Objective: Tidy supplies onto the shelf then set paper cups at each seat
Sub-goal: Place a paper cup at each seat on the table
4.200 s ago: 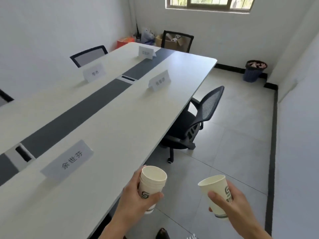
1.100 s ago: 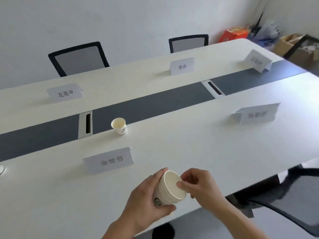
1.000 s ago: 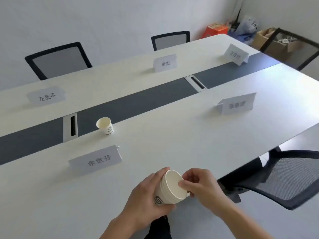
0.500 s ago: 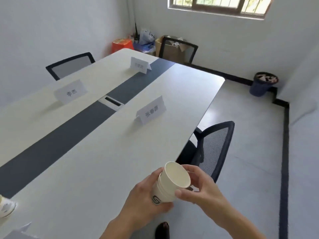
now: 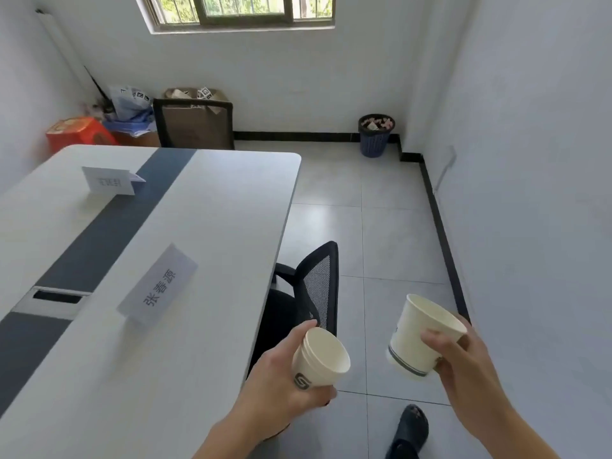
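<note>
Left hand (image 5: 281, 376) wrapped around a stack of cups (image 5: 319, 359), right hand (image 5: 463, 359) gripping a single cup (image 5: 417, 339), both held apart over the floor beside the table (image 5: 215, 226). Name card (image 5: 159, 288) standing near the chair (image 5: 311, 293).

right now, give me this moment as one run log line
left hand: holds cup stack | right hand: holds single cup | both off table edge | nearest name card: no cup beside it

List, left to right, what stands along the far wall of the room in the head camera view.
Orange cardboard box → heap of white and blue plastic bags → black mesh-backed chair in front of an open brown carton → dark blue plastic waste basket.
</note>
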`<state>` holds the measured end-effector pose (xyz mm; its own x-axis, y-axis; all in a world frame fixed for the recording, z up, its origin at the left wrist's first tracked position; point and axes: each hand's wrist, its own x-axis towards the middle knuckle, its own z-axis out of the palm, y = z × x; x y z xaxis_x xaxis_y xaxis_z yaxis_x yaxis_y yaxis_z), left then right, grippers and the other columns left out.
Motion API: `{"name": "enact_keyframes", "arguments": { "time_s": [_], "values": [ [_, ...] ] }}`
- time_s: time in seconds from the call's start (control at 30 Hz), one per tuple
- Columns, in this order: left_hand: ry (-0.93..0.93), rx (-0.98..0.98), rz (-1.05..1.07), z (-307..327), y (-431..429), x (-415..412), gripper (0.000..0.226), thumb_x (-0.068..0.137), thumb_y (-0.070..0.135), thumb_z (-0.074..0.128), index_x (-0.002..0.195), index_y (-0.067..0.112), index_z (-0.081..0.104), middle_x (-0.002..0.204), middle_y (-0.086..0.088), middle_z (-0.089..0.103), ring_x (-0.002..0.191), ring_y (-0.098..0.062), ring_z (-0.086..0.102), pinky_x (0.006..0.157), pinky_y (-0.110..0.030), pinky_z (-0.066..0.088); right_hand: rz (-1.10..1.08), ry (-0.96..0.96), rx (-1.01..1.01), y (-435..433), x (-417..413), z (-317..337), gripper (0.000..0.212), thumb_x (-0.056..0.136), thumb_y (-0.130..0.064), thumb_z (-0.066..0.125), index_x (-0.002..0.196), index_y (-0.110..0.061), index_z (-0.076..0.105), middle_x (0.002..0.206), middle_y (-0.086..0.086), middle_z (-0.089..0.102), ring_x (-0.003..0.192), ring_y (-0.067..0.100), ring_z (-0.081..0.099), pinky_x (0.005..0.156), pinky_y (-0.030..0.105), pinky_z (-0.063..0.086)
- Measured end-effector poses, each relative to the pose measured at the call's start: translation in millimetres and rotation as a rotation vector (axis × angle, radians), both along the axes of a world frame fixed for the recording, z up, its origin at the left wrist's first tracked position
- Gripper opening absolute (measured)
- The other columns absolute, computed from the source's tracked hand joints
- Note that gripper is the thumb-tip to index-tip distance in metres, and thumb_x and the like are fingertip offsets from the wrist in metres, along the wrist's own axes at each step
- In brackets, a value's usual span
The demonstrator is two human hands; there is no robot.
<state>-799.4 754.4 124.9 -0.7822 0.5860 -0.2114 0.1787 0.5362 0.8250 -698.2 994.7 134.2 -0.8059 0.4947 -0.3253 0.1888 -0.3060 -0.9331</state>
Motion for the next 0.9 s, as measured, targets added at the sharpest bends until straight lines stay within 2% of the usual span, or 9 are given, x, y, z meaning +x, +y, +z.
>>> {"name": "enact_keyframes", "arguments": {
  "time_s": [0.07, 0.2, 0.3, 0.37, 0.53, 0.63, 0.73, 0.8, 0.9],
  "values": [
    [-0.026, 0.02, 0.02, -0.1, 30.8, -15.6, 0.084, 0.059, 0.042, 0.082, 0.131, 0.049, 0.039, 0.102, 0.017, 0.065, 0.094, -0.005, 0.061, 0.09, -0.025, 0.051, -0.006, -0.028, 0.01, 37.2, -2.3, -8.2, 0.077, 0.047, -0.037, 0.078, 0.116, -0.011, 0.057, 0.1, 0.022, 0.072, 0.096, 0.037, 0.068, 0.076, 0.042, 0.051],
    [-0.057, 0.068, 0.088, -0.9, 105.6, -45.7, 0.08, 0.063, 0.032, 0.085, 0.128, 0.049, 0.041, 0.101, 0.015, 0.067, 0.09, -0.006, 0.064, 0.081, -0.021, 0.054, 0.046, -0.098, 0.093, 117.5, -23.9, -22.2, 0.078, 0.041, -0.037, 0.084, 0.11, -0.007, 0.06, 0.085, 0.024, 0.073, 0.074, 0.03, 0.073, 0.069, 0.043, 0.055],
    [-0.102, 0.131, 0.152, 1.9, 168.9, -61.9, 0.076, 0.066, 0.019, 0.085, 0.123, 0.049, 0.044, 0.096, 0.002, 0.067, 0.083, -0.003, 0.063, 0.06, -0.01, 0.051, 0.106, -0.132, 0.138, 176.4, -44.5, -20.8, 0.071, 0.042, -0.038, 0.078, 0.103, -0.005, 0.062, 0.088, 0.028, 0.07, 0.066, 0.025, 0.073, 0.055, 0.032, 0.056],
    [-0.129, 0.152, 0.164, 4.5, 206.6, -70.0, 0.078, 0.067, 0.013, 0.085, 0.125, 0.043, 0.044, 0.097, -0.002, 0.067, 0.081, -0.002, 0.063, 0.056, -0.008, 0.05, 0.151, -0.15, 0.142, 211.9, -57.1, -18.1, 0.072, 0.043, -0.044, 0.078, 0.103, -0.007, 0.063, 0.093, 0.025, 0.07, 0.07, 0.028, 0.074, 0.055, 0.031, 0.056],
    [-0.15, 0.162, 0.23, 1.7, 259.3, -96.5, 0.083, 0.065, 0.016, 0.087, 0.132, 0.039, 0.044, 0.1, -0.002, 0.068, 0.089, -0.01, 0.065, 0.059, -0.011, 0.052, 0.213, -0.195, 0.162, 281.9, -97.0, -15.9, 0.095, 0.025, -0.063, 0.088, 0.101, -0.011, 0.065, 0.092, 0.02, 0.071, 0.071, 0.032, 0.073, 0.061, 0.037, 0.057],
    [-0.118, 0.13, 0.301, -7.4, 269.1, -125.3, 0.086, 0.062, 0.022, 0.088, 0.133, 0.039, 0.043, 0.098, 0.01, 0.07, 0.089, -0.006, 0.066, 0.068, -0.009, 0.051, 0.242, -0.21, 0.147, 306.1, -136.8, -19.1, 0.1, 0.021, -0.065, 0.087, 0.099, -0.008, 0.065, 0.091, 0.023, 0.07, 0.068, 0.033, 0.072, 0.059, 0.038, 0.056],
    [-0.128, 0.115, 0.395, -20.5, 275.6, -159.6, 0.086, 0.06, 0.024, 0.089, 0.131, 0.041, 0.045, 0.101, 0.015, 0.069, 0.087, -0.007, 0.068, 0.07, -0.011, 0.051, 0.295, -0.218, 0.154, 321.9, -184.8, -21.5, 0.083, 0.031, -0.049, 0.087, 0.097, -0.005, 0.065, 0.091, 0.028, 0.068, 0.063, 0.031, 0.071, 0.056, 0.037, 0.055],
    [-0.143, 0.116, 0.448, -30.7, 282.7, -186.3, 0.085, 0.057, 0.028, 0.09, 0.129, 0.044, 0.047, 0.099, 0.009, 0.071, 0.085, -0.007, 0.068, 0.069, -0.011, 0.052, 0.337, -0.225, 0.176, 330.7, -217.6, -21.4, 0.071, 0.037, -0.043, 0.08, 0.095, -0.004, 0.064, 0.085, 0.028, 0.068, 0.06, 0.028, 0.07, 0.052, 0.032, 0.054],
    [-0.151, 0.128, 0.489, -41.6, 302.5, -236.3, 0.087, 0.051, 0.039, 0.088, 0.128, 0.046, 0.046, 0.097, -0.001, 0.072, 0.084, -0.008, 0.068, 0.066, -0.013, 0.053, 0.353, -0.248, 0.207, 351.3, -267.9, -22.2, 0.07, 0.036, -0.041, 0.079, 0.094, -0.005, 0.063, 0.074, 0.02, 0.068, 0.057, 0.026, 0.069, 0.049, 0.027, 0.053]
  ]
}}
